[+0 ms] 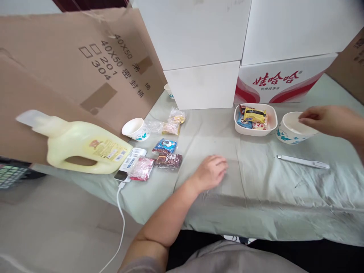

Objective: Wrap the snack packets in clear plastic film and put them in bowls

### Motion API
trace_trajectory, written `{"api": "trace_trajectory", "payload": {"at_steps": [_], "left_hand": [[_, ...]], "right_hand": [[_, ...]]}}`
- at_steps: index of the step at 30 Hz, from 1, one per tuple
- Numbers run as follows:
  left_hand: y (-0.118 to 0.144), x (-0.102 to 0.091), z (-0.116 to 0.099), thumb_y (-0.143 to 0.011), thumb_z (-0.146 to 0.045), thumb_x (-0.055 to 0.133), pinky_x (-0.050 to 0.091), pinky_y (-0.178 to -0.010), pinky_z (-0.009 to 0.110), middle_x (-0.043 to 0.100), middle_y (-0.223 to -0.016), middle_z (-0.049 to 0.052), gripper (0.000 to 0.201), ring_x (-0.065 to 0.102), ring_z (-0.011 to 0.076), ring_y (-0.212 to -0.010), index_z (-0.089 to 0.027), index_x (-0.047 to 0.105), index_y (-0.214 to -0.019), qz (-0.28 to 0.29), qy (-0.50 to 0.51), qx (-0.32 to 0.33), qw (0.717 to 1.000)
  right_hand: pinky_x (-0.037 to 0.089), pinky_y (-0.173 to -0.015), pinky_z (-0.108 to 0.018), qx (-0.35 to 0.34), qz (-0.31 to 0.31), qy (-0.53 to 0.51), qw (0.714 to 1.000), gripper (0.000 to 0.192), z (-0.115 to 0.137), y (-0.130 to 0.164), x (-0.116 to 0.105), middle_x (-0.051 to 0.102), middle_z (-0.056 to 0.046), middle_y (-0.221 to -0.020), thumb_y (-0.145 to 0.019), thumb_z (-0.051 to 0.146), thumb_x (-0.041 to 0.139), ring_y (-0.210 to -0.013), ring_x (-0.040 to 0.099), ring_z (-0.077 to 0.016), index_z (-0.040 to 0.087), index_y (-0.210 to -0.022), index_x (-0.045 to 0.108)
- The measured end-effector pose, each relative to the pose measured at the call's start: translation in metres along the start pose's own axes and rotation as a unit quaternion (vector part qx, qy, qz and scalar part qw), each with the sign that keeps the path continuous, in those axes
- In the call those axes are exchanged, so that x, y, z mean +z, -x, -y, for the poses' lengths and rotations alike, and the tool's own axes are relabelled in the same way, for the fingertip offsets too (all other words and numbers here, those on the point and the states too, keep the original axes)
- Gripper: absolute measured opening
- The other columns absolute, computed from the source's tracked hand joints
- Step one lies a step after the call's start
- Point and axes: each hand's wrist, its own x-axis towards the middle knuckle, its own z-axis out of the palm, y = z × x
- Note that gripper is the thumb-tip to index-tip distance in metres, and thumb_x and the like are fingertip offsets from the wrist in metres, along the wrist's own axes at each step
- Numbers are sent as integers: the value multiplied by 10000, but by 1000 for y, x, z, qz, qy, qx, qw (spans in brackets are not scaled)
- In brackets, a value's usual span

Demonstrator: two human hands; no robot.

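My left hand (211, 173) lies on the green tablecloth (204, 140), palm down, its fingers loosely bent and nothing visible in them. At the right, my right hand (325, 118) hovers over the rim of a white paper cup (294, 131) with blue leaves. Its fingers are drawn together above the cup's opening; whatever they hold, if anything, is hidden. Beside the cup stands a white bowl (256, 131) of wrapped snacks (254, 116). A white utility knife (303, 162) rests on the cloth in front of the cup.
Left of my left hand lie several wrapped snacks (169, 160), a tilted paper cup (135, 129), a white power bank (132, 161) with a cable, and a yellow detergent bottle (88, 148). White boxes (201, 87) and a brown carton (71, 83) line the back.
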Motion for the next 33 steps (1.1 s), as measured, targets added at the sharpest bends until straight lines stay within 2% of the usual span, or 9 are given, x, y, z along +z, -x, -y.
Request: {"api": "trace_trajectory", "payload": {"at_steps": [3, 7, 10, 13, 17, 20, 22, 26, 33], "left_hand": [[17, -50, 28, -796, -40, 476, 443, -1020, 455, 647, -1254, 100, 434, 559, 270, -1180, -185, 669, -1157, 0, -136, -198, 971], [42, -95, 55, -858, -115, 432, 425, -1008, 531, 587, -1356, 151, 541, 505, 358, -1266, -151, 512, -1392, 152, -219, -402, 876], [42, -95, 56, -880, -149, 429, 450, -984, 459, 614, -1328, 141, 545, 538, 339, -1239, -160, 480, -1423, 250, -214, -408, 851], [26, -73, 44, -870, -162, 465, 446, -989, 403, 674, -1231, 126, 475, 583, 306, -1179, -168, 578, -1331, 263, -198, -360, 873], [5, -44, 31, -845, -136, 461, 499, -911, 309, 735, -1052, 64, 402, 668, 211, -1007, -214, 673, -1179, 206, -59, -277, 937], [11, -55, 36, -837, -233, 504, 485, -980, 374, 706, -1147, 74, 342, 641, 245, -1085, -214, 693, -1122, 98, -51, -235, 966], [25, -74, 45, -788, -327, 578, 438, -1041, 447, 655, -1260, 89, 379, 586, 304, -1184, -217, 687, -1134, 50, -113, -282, 952], [55, -103, 62, -689, -436, 662, 487, -969, 450, 689, -1188, 107, 641, 629, 332, -1118, -191, 604, -1278, 154, -69, -421, 891], [40, -90, 47, -621, -358, 740, 566, -715, 314, 720, -821, -4, 696, 705, 232, -813, -191, 566, -1275, 199, 191, -449, 850]], "right_hand": [[389, -595, -318, 13, -50, -8, 999, 307, -30, 32, 11, 730, -85, -910, -841, 484, 627, -705, 599, -179, 251, -1027, 702], [482, -700, -372, 9, 68, 19, 997, 361, -43, 78, 48, 722, -73, -1046, -775, 443, 665, -891, 657, -273, 297, -1106, 659], [489, -825, -395, 3, 105, 52, 993, 334, -30, 99, 70, 685, -86, -1114, -815, 320, 600, -1037, 626, -299, 264, -1142, 643], [478, -837, -384, -2, 114, 50, 992, 268, -13, 106, 78, 654, -80, -1135, -876, 273, 505, -1059, 609, -281, 249, -1110, 634], [476, -805, -380, -26, 81, 32, 996, 266, 2, 107, 83, 645, -100, -1117, -918, 294, 437, -1039, 611, -284, 216, -1101, 613], [475, -810, -376, -81, 34, 12, 996, 271, 8, 108, 91, 655, -110, -1061, -916, 304, 431, -1032, 609, -289, 199, -1074, 625], [478, -809, -376, -105, 13, -4, 994, 275, 8, 108, 97, 659, -104, -1026, -910, 306, 430, -1006, 614, -284, 203, -1062, 634], [482, -795, -371, -106, 8, -25, 994, 284, 6, 106, 100, 659, -98, -1032, -897, 311, 441, -977, 623, -275, 207, -1076, 636], [480, -781, -369, -75, 32, -28, 996, 301, 12, 104, 96, 648, -111, -1088, -916, 327, 439, -1024, 620, -288, 193, -1117, 618]]}}
